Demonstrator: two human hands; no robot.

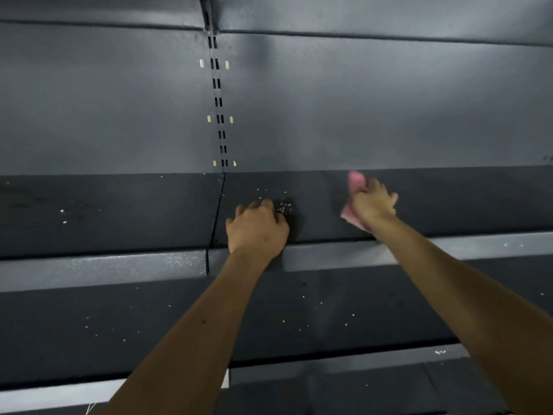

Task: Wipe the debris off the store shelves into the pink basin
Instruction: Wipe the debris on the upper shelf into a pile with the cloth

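My right hand (374,206) is pressed on the upper shelf (119,211) and is shut on a pink cloth (355,179), which sticks out above and below the fingers. My left hand (257,227) rests near the shelf's front lip, fingers curled around a small dark object (283,208) speckled with white crumbs. More white debris (269,191) is scattered just behind that hand, between the two hands' reach. The pink basin is not in view.
The shelves are dark grey metal with a slotted upright (220,115) at the back panel. A seam (217,214) splits the upper shelf left of my left hand. The lower shelf (149,324) carries several white crumbs (299,323). A few specks (62,215) lie far left.
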